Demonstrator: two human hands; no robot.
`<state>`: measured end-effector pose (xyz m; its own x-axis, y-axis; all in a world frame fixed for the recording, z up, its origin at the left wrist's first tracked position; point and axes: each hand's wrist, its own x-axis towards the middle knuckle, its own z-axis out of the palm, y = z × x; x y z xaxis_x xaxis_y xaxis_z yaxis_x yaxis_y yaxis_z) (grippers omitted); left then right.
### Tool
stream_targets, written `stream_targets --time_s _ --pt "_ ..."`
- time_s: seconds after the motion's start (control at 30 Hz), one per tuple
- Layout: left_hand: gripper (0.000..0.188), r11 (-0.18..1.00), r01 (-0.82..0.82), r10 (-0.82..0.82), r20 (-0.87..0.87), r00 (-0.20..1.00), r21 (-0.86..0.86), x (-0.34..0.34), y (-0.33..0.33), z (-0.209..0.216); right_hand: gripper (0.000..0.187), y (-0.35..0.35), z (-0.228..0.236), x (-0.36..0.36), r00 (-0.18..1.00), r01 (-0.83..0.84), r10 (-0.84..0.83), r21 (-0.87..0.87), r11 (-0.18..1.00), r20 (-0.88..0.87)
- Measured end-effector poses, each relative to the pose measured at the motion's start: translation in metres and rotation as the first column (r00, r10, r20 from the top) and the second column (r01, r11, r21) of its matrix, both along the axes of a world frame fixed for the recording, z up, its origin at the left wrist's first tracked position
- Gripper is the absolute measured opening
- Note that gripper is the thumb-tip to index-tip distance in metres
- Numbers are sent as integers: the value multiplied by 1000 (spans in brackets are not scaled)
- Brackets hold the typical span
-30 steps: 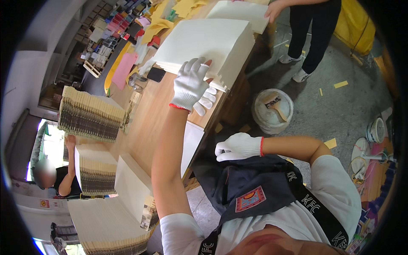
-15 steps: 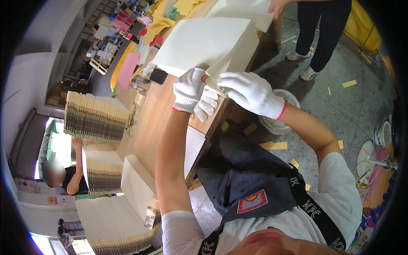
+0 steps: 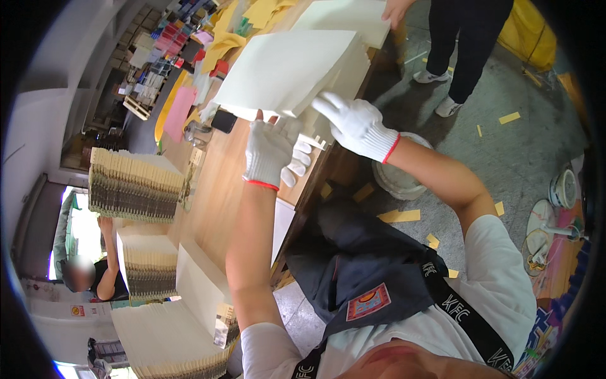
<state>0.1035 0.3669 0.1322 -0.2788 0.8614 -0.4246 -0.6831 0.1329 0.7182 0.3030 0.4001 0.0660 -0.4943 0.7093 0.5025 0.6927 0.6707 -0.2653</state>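
A thick stack of large white paper sheets lies on the wooden table in front of me. My left hand, in a white knit glove with bare fingertips showing, is at the near edge of the stack, its fingers stretched toward the sheets. My right hand, gloved in white with a red cuff, is at the near right corner. Two of its fingers point out along the stack's side, the others partly curled. Neither hand visibly grips a sheet. A loose white glove lies on the table just beside my left hand.
A phone lies left of the stack. Tall piles of folded sheets stand at left, where another person reaches up. A co-worker's hand touches more paper at the far end. A white bucket stands on the floor.
My left hand has turned and spread its fingers at the stack's edge. My right hand has moved slightly left, with two fingers now stretched upward. The view has shifted a little.
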Motion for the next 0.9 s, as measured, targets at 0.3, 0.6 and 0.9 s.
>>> stream_targets --time_s 0.3,0.6,0.9 --pt "29 988 -152 157 -199 967 40 -10 46 -33 51 91 -7 38 991 -39 31 60 997 130" --pt "32 945 147 -223 244 944 294 -129 16 2 87 190 61 73 635 -670 -297 -700 249 -713" --pt "42 989 -133 140 -597 790 56 -138 -182 39 36 76 65 -55 653 -733 406 -668 128 -639"
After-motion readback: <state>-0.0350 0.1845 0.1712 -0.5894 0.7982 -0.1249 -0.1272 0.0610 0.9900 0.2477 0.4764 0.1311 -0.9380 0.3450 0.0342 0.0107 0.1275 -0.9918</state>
